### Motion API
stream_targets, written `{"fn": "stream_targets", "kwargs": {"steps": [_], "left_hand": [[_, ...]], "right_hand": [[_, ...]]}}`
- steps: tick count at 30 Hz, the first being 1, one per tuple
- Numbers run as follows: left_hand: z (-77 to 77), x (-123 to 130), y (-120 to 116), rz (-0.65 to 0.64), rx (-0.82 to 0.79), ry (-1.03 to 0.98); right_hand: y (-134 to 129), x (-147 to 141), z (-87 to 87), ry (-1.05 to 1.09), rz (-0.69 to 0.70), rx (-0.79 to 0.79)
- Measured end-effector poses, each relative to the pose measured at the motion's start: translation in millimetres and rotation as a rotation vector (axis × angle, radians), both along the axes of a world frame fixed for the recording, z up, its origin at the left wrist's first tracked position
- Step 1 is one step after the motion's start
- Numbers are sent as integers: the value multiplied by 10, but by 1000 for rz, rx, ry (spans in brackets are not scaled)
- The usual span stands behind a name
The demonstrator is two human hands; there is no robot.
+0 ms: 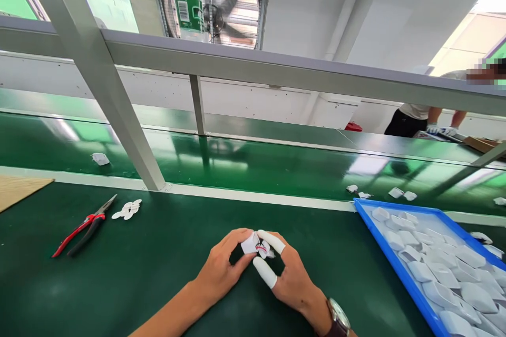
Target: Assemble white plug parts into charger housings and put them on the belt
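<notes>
Closest to me, at the bottom of the frame, a round-faced wristwatch (339, 317) sits on my right wrist. In the lower centre, my left hand (221, 268) pinches a small white plastic piece (250, 244) between thumb and fingers. My right hand (294, 276), with white finger cots (271, 242) on two digits, curls around its other side, where thin red and dark wires (261, 247) show; I cannot tell how firmly it grips. With those wires exposed, I judge this piece only partway done, its closing-up left. At lower right, a blue-rimmed tray (389, 253) carries many white plastic shells (438, 258); whether any are finished I cannot tell. On the green bench (158, 284), at left, red-and-black-handled pliers (93, 220) lie unused beside overlapping white ovals (127, 209). More white pieces (396, 192) sit beyond the tray, towards the right edge.
</notes>
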State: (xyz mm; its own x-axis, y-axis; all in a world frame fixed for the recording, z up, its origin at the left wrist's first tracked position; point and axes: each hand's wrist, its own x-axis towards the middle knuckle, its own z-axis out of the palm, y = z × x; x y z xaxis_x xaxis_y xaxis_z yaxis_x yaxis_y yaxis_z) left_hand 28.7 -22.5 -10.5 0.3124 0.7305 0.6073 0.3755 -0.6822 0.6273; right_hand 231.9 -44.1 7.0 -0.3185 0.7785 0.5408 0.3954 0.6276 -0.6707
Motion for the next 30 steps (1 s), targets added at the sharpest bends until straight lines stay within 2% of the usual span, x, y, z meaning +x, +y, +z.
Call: {"fn": "stream_targets", "kwargs": {"steps": [5,7,10,14,16,18,21,24,27,30], "left_hand": [[6,21,-43,-28,56,13],[37,51,-62,-27,76,19],[95,104,-82,-19,74,28],[112,145,-87,25,51,-30],[89,145,-79,40,55,-51],[63,137,-66,45,66,-43],[43,111,-39,38,75,-9],[32,61,-4,4,55,10],[0,0,38,3,79,59],[-42,-33,88,25,183,138]], "right_hand": [[14,-58,-30,23,12,84],[14,-58,-28,69,20,29],[36,-46,-39,197,47,-249],[68,-62,-75,543,102,-719],[66,-80,-93,664,111,-835],[60,-93,-109,703,119,-877],[70,-110,-130,667,99,-841],[105,-157,-135,541,46,-708],[123,-218,-133,279,-17,-478],[106,-242,-164,-14,-111,-159]]}}
